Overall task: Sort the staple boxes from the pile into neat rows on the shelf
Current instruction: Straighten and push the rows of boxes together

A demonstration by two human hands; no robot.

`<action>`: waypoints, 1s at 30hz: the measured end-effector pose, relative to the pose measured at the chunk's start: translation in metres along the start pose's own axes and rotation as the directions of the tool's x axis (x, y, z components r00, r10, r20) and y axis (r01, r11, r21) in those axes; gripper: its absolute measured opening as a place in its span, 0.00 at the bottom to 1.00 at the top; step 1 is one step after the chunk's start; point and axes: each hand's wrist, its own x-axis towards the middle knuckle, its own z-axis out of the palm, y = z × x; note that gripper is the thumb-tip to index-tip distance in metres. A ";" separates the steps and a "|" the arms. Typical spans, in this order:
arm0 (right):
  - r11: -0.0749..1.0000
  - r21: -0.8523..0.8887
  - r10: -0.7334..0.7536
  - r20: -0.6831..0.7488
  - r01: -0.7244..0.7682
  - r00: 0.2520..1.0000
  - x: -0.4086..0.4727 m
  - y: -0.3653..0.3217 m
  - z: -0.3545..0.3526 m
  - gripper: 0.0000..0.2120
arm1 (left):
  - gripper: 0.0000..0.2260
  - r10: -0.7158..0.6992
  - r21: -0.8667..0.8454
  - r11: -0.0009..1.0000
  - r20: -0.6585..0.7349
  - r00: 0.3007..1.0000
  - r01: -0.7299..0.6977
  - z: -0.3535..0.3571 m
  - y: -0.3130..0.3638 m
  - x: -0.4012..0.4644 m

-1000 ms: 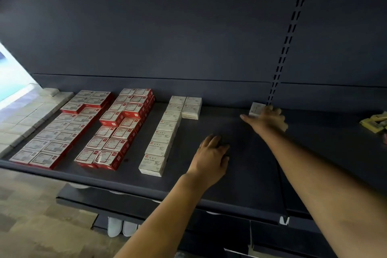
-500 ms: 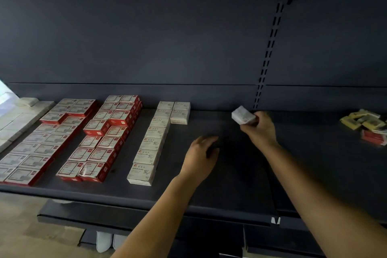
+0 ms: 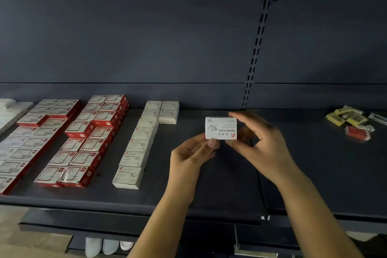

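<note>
Both hands are up over the shelf (image 3: 219,190): left hand (image 3: 188,153) pinches the white box (image 3: 221,128) at its bottom edge, right hand (image 3: 259,142) grips its right side. Further back-left sit the white row (image 3: 138,144) and red rows (image 3: 83,138); the pile (image 3: 351,121) is far right.

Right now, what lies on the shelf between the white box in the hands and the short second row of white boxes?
Head view: nothing; only bare dark shelf between held white box and short row.
</note>
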 end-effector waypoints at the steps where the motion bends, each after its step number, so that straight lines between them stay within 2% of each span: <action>1: 1.000 0.000 -0.007 -0.005 0.007 1.000 0.001 -0.001 0.000 0.24 | 0.15 0.001 -0.025 1.000 0.004 1.000 -0.001 0.000 0.000 0.000; 6: 0.999 0.031 -0.026 -0.058 0.028 0.998 0.001 -0.001 0.006 0.23 | 0.13 0.001 -0.102 0.995 -0.002 1.000 -0.001 0.001 0.004 0.001; 9: 0.992 0.123 0.038 -0.042 -0.032 0.998 -0.003 -0.001 0.012 0.25 | 0.12 0.012 -0.135 0.991 -0.003 1.000 -0.012 0.002 0.011 0.007; 11: 0.967 0.230 0.117 -0.024 -0.109 0.993 -0.005 -0.003 0.013 0.25 | 0.06 0.001 -0.178 0.984 -0.048 0.999 -0.009 0.001 0.016 0.015; 12: 0.942 0.299 0.167 -0.015 -0.155 0.986 -0.005 -0.005 0.012 0.24 | 0.02 -0.003 -0.185 0.983 -0.080 0.997 -0.012 0.001 0.020 0.018; 15: 0.860 0.440 0.290 -0.004 -0.259 0.957 -0.004 -0.012 0.009 0.19 | 0.04 0.015 -0.059 0.998 -0.132 0.991 -0.023 -0.005 0.025 0.028; 18: 0.770 0.511 0.393 0.095 -0.383 0.915 0.000 -0.016 0.011 0.18 | 0.10 -0.018 0.096 0.995 -0.038 0.999 0.021 -0.005 0.026 0.027; 21: 0.624 0.626 0.416 0.241 -0.468 0.877 0.001 -0.014 0.016 0.19 | 0.13 -0.025 0.174 0.985 0.055 0.998 0.015 -0.003 0.021 0.023; 25: 0.463 0.756 0.459 0.241 -0.462 0.855 -0.002 -0.012 0.022 0.14 | 0.19 -0.017 0.105 0.994 0.002 1.000 0.017 -0.002 0.015 0.022; 28: 0.323 0.859 0.515 0.191 -0.396 0.836 -0.004 -0.012 0.028 0.13 | 0.18 -0.007 -0.018 1.000 -0.033 0.999 0.007 -0.002 0.013 0.019; 30: 0.265 0.893 0.525 0.182 -0.363 0.832 -0.004 -0.014 0.031 0.13 | 0.17 0.019 -0.038 0.999 -0.039 0.999 -0.020 -0.001 0.011 0.018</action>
